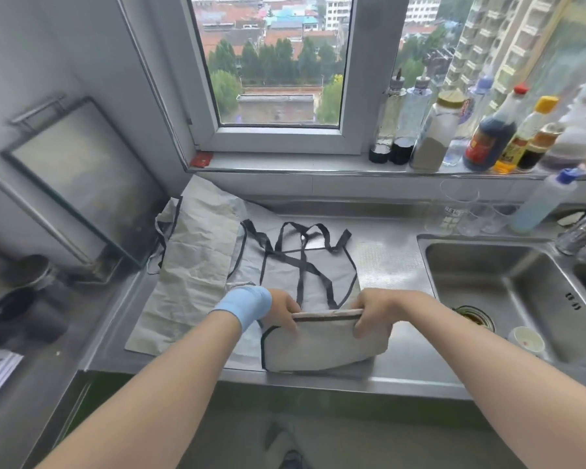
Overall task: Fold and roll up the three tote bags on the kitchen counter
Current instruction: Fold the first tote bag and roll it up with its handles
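A grey tote bag (322, 343) with black trim lies on the steel counter (393, 265), its near end turned up into a fold. My left hand (281, 313), with a blue band on the wrist, grips the fold's left end. My right hand (374, 313) grips its right end. The bag's black handles (305, 262) lie crossed on the flat far part. A second grey tote bag (197, 265) lies spread flat to the left. A third grey tote bag (247, 272) shows between them, partly covered by the others.
A steel sink (501, 292) with a small white cup (525, 338) lies to the right, its tap (582, 231) behind. Sauce bottles (487, 140) line the window sill. Clear glasses (457, 211) stand at the counter's back. A framed board (82, 184) leans at the left wall.
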`<state>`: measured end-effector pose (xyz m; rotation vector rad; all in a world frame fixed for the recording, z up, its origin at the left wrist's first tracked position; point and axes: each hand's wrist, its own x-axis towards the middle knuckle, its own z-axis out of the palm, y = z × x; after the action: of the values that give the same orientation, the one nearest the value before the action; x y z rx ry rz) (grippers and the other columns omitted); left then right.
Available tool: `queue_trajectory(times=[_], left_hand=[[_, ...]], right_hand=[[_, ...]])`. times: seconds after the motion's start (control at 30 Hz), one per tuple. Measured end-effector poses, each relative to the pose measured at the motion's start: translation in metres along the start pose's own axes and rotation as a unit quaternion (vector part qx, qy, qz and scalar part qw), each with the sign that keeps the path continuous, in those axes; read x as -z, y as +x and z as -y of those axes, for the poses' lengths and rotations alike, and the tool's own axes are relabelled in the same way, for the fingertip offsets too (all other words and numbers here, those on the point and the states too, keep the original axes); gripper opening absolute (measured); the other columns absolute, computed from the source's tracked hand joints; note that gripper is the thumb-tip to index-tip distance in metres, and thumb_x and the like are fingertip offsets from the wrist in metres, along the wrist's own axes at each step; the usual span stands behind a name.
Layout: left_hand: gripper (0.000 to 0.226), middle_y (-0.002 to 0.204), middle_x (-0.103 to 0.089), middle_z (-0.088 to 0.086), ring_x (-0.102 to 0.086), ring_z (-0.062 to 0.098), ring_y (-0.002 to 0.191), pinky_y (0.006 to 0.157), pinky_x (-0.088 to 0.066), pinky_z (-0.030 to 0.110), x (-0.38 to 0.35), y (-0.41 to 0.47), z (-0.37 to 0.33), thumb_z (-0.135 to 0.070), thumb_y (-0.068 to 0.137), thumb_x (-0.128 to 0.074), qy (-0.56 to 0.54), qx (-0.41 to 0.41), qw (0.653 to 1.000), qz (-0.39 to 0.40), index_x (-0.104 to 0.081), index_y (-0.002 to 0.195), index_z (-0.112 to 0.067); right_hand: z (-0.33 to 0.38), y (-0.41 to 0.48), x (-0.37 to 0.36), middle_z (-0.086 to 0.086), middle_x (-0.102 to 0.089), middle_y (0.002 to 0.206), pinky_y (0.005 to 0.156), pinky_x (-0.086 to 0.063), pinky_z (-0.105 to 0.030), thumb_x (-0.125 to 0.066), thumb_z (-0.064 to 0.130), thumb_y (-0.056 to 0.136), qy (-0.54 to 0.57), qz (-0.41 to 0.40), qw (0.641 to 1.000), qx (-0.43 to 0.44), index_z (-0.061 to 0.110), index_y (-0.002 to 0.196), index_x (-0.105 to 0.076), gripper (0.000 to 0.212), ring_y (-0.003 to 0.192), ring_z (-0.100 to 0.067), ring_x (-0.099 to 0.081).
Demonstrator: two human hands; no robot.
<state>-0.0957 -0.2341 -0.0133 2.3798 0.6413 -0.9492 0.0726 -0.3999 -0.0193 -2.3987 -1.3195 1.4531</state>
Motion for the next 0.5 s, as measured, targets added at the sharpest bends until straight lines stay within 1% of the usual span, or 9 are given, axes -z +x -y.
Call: queue_trajectory(times=[0.03, 0.07, 0.13, 0.17, 0.2, 0.27, 0.33, 0.4, 0.5], left_hand=[[0.015, 0.075, -0.055, -0.005, -0.053, 0.017, 0.071, 0.067, -0.048, 0.027, 0.007, 0.006, 0.007, -0.029, 0.086, -0.066, -0.002, 0.001, 1.0, -0.006, -0.066, 0.099, -0.022], [0.008, 0.07, -0.053, -0.005, -0.053, 0.017, 0.068, 0.064, -0.048, 0.027, 0.012, 0.01, 0.013, -0.027, 0.084, -0.067, -0.003, 0.003, 1.0, -0.023, -0.063, 0.088, -0.022], [0.014, 0.069, -0.053, -0.004, -0.052, 0.018, 0.067, 0.062, -0.044, 0.025, 0.022, 0.023, 0.028, -0.026, 0.08, -0.069, -0.015, 0.008, 0.996, -0.089, -0.057, 0.073, -0.024], [0.012, 0.072, -0.054, -0.004, -0.053, 0.019, 0.069, 0.064, -0.044, 0.024, 0.028, 0.032, 0.036, -0.026, 0.079, -0.068, -0.038, 0.015, 0.991, -0.131, -0.058, 0.074, -0.025], [0.008, 0.078, -0.057, -0.004, -0.055, 0.018, 0.074, 0.068, -0.044, 0.024, 0.033, 0.04, 0.043, -0.026, 0.08, -0.068, -0.066, 0.017, 0.983, -0.17, -0.061, 0.082, -0.028], [0.021, 0.091, -0.063, -0.005, -0.058, 0.017, 0.084, 0.077, -0.046, 0.024, 0.041, 0.056, 0.052, -0.028, 0.081, -0.068, -0.114, 0.025, 0.965, -0.234, -0.065, 0.101, -0.031], [0.025, 0.101, -0.067, -0.005, -0.06, 0.018, 0.091, 0.082, -0.047, 0.026, 0.048, 0.076, 0.06, -0.029, 0.084, -0.065, -0.122, 0.026, 0.958, -0.258, -0.064, 0.109, -0.031], [0.025, 0.106, -0.067, -0.005, -0.062, 0.02, 0.098, 0.084, -0.047, 0.027, 0.052, 0.096, 0.066, -0.029, 0.087, -0.06, -0.121, 0.034, 0.959, -0.255, -0.063, 0.112, -0.031], [0.024, 0.114, -0.064, -0.002, -0.056, 0.024, 0.109, 0.091, -0.045, 0.032, 0.058, 0.134, 0.079, -0.027, 0.091, -0.055, -0.087, 0.028, 0.961, -0.262, -0.062, 0.114, -0.027]], right_hand=[[-0.001, 0.006, 0.006, 0.004, -0.059, 0.071, 0.057, -0.059, -0.032, -0.07, 0.017, 0.075, 0.029, -0.026, 0.999, 0.009, 0.025, 0.072, -0.07, 0.009, 0.063, -0.015, -0.061], [-0.003, 0.012, 0.01, 0.002, -0.058, 0.068, 0.056, -0.058, -0.031, -0.07, 0.016, 0.074, 0.06, -0.063, 0.996, 0.015, 0.023, 0.072, -0.069, 0.008, 0.06, -0.014, -0.06], [-0.005, 0.026, 0.018, 0.004, -0.057, 0.064, 0.05, -0.049, -0.022, -0.071, 0.016, 0.071, 0.114, -0.165, 0.979, 0.027, 0.023, 0.07, -0.068, 0.008, 0.056, -0.012, -0.056], [-0.006, 0.036, 0.023, 0.005, -0.06, 0.065, 0.049, -0.045, -0.02, -0.071, 0.017, 0.07, 0.126, -0.216, 0.968, 0.03, 0.024, 0.073, -0.068, 0.008, 0.057, -0.01, -0.056], [-0.006, 0.046, 0.027, 0.005, -0.063, 0.069, 0.052, -0.043, -0.021, -0.07, 0.019, 0.071, 0.133, -0.256, 0.957, 0.033, 0.024, 0.076, -0.069, 0.008, 0.061, -0.011, -0.057], [-0.007, 0.066, 0.032, 0.004, -0.066, 0.077, 0.06, -0.045, -0.025, -0.068, 0.019, 0.073, 0.162, -0.295, 0.941, 0.036, 0.024, 0.08, -0.068, 0.009, 0.071, -0.014, -0.06], [-0.007, 0.087, 0.038, 0.008, -0.067, 0.085, 0.067, -0.046, -0.024, -0.068, 0.018, 0.077, 0.185, -0.308, 0.933, 0.032, 0.026, 0.089, -0.067, 0.015, 0.081, -0.013, -0.061], [-0.009, 0.111, 0.042, 0.01, -0.067, 0.094, 0.077, -0.045, -0.025, -0.069, 0.018, 0.079, 0.188, -0.313, 0.931, 0.024, 0.027, 0.099, -0.067, 0.023, 0.091, -0.011, -0.06], [-0.014, 0.152, 0.047, 0.007, -0.067, 0.098, 0.078, -0.042, -0.026, -0.067, 0.018, 0.081, 0.198, -0.327, 0.924, 0.005, 0.027, 0.101, -0.065, 0.022, 0.094, -0.014, -0.06]])
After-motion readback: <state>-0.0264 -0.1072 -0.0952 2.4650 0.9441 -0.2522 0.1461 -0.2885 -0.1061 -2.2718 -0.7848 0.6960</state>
